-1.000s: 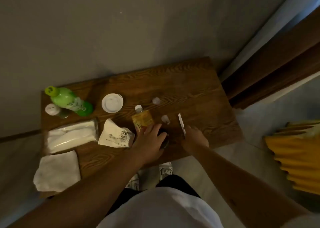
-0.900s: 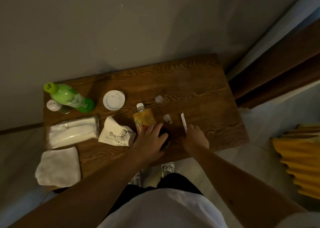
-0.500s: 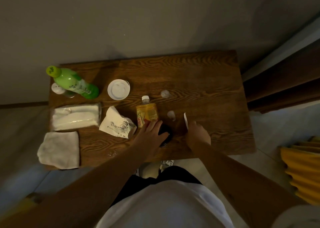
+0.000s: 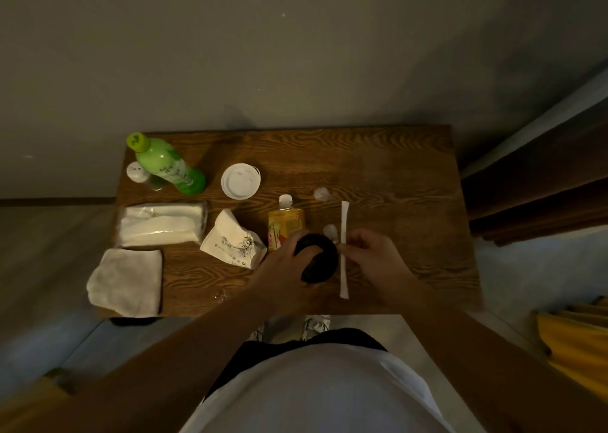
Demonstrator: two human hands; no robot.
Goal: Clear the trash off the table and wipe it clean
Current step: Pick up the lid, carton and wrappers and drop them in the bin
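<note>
My left hand (image 4: 283, 268) grips a round black object (image 4: 320, 261) near the front edge of the wooden table (image 4: 378, 176). Beside it, my right hand (image 4: 375, 258) pinches a long white paper strip (image 4: 344, 222) at its middle, held upright above the tabletop. Just behind the black object a small yellow bottle (image 4: 285, 222) lies flat. Two small clear crumpled scraps (image 4: 321, 194) (image 4: 330, 231) rest near the strip. A crumpled white printed bag (image 4: 232, 243) lies left of my left hand.
A green bottle (image 4: 167, 166) and a small white-capped jar (image 4: 138, 172) stand at the back left, a white lid (image 4: 240, 181) to their right. A tissue pack (image 4: 161, 223) and folded white cloth (image 4: 126, 281) lie at the left. Yellow fabric (image 4: 575, 344) sits at right.
My right hand has lifted the white strip off the table, so its full length shows. My left hand has closed further around the black object. The camera has tilted up.
</note>
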